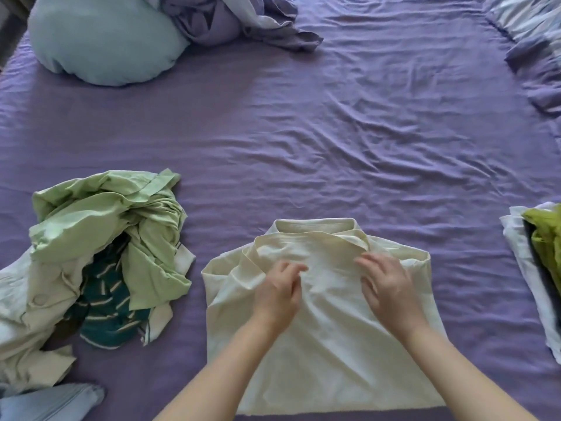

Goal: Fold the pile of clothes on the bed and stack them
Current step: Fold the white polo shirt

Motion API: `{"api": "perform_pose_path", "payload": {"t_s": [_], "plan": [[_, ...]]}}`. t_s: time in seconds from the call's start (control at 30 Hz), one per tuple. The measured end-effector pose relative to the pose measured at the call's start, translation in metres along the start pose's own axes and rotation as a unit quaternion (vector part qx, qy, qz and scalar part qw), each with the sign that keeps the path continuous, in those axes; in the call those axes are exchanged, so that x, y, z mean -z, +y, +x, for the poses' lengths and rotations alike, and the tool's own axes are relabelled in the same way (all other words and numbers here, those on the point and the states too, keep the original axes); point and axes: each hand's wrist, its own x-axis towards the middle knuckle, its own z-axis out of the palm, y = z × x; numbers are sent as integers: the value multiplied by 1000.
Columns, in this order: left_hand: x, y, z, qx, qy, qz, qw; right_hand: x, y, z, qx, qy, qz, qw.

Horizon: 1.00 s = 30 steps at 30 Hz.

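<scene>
A cream shirt (328,344) lies partly folded on the purple bed sheet (334,132) in front of me, its sides turned in and its collar pointing away. My left hand (277,293) rests on the upper middle of the shirt with fingers loosely curled; whether it pinches the cloth is unclear. My right hand (387,287) lies on the shirt's upper right with fingers spread and flat. To the left sits an unfolded pile (91,262) of light green, dark green striped and off-white clothes. At the right edge is a stack of folded clothes (537,262), white below, olive green on top.
A pale blue pillow (103,41) and a crumpled lilac duvet (236,19) lie at the far left of the bed. More bedding (534,50) bunches at the far right. A light blue garment (51,402) shows at the bottom left corner.
</scene>
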Motion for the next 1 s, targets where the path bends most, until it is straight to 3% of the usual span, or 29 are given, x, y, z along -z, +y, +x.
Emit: {"api": "perform_pose_path", "payload": {"t_s": [0.1, 0.17, 0.23, 0.33, 0.43, 0.63, 0.8, 0.87, 0.93, 1.0], "plan": [[-26, -6, -22, -45, -16, 13, 999, -17, 5, -31, 75, -24, -45, 996], [-38, -13, -31, -68, 13, 62, 996, -25, 11, -39, 74, -88, -42, 993], [-42, -19, -38, -44, 37, 128, 990, -25, 18, -31, 15, -177, -74, 981], [-37, -32, -36, 5, -31, 223, 974, -28, 47, -15, -65, -245, -117, 960], [-26, -55, -18, 18, -117, 304, 945, -20, 66, 13, -76, -256, -168, 949], [6, -69, 37, 51, -128, 352, 926, -13, 91, 32, -162, -274, -163, 934], [4, -55, 51, 132, -123, 320, 930, -10, 99, 12, -191, -213, -145, 947], [-13, -26, 45, 74, -33, 312, 947, -11, 99, -1, -179, -189, -139, 955], [-41, 5, 39, -130, 26, 291, 948, -11, 98, -12, -180, -180, -127, 959], [-72, 29, 34, -248, -48, 297, 921, -11, 98, -19, -179, -183, -119, 959]]}}
